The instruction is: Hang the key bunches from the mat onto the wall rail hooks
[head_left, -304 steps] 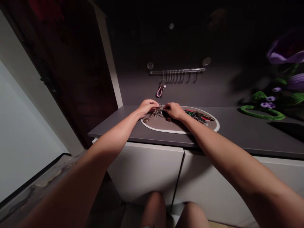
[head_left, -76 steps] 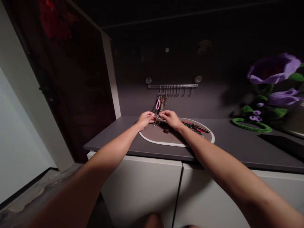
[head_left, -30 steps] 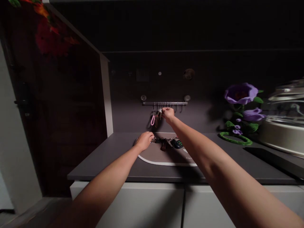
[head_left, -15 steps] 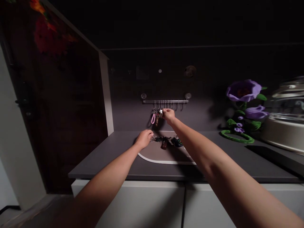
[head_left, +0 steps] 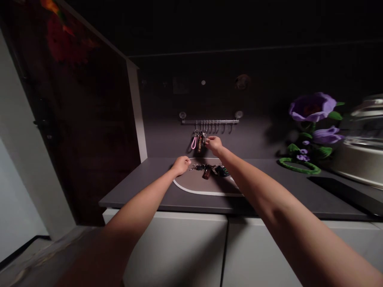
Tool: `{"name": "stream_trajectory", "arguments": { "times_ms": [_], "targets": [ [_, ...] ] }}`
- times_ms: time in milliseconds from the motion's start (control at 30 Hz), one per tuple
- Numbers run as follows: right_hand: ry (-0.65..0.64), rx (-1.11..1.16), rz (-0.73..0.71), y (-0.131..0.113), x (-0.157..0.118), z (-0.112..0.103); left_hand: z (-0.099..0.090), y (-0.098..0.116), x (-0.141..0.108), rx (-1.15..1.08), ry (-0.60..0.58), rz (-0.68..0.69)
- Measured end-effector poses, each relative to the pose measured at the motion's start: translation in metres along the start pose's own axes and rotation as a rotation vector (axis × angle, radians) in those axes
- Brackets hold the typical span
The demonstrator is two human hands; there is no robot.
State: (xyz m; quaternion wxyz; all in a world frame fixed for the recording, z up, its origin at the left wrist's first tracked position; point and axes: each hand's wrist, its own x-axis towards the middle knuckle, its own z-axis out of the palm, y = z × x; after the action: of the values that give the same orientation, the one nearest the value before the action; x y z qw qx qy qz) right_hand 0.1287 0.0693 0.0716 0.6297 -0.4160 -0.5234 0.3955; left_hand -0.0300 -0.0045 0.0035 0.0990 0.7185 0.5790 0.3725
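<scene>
Your right hand (head_left: 214, 145) is up at the wall, its fingers (head_left: 208, 140) drawn into a narrow pinch just beside the key rings (head_left: 204, 135) hanging toward the left end of the hook rail (head_left: 209, 122). From this view, you cannot tell whether that grip has hold of a ring. Your left hand (head_left: 181, 165) sits low and loosely curled at the left end of the bunch of keys (head_left: 206, 168) lying on the oval mat (head_left: 191, 191). Its fingers are just beside the bunch, and whether they hold anything cannot be told. That bunch carries a brown fob (head_left: 206, 174) and a dark remote fob (head_left: 222, 172). On the rail, a pink loop keychain (head_left: 194, 143) and a brown tube keychain (head_left: 199, 143) hang side by side, with more hooks running right. The mat lies on a dark bench (head_left: 143, 187) above white cupboard doors (head_left: 176, 247). Purple flowers (head_left: 312, 107) show at the right, beside a steel pot (head_left: 362, 167).
</scene>
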Motion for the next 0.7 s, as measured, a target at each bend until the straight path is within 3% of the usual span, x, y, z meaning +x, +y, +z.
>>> {"name": "stream_trajectory", "arguments": {
  "times_ms": [100, 333, 533, 700],
  "targets": [
    [0.024, -0.020, 0.106, -0.003, -0.014, -0.003, -0.003, 0.002, 0.002, -0.032, -0.050, -0.066],
    [-0.107, -0.119, 0.104, 0.003, -0.050, -0.014, -0.002, 0.012, 0.004, -0.010, -0.048, -0.101],
    [-0.163, -0.431, -0.150, 0.025, -0.069, -0.028, 0.011, 0.018, 0.008, 0.139, -0.018, -0.040],
    [-0.246, -0.730, -0.345, 0.028, -0.083, -0.033, 0.018, 0.015, 0.009, 0.207, -0.027, 0.045]
  ]
}}
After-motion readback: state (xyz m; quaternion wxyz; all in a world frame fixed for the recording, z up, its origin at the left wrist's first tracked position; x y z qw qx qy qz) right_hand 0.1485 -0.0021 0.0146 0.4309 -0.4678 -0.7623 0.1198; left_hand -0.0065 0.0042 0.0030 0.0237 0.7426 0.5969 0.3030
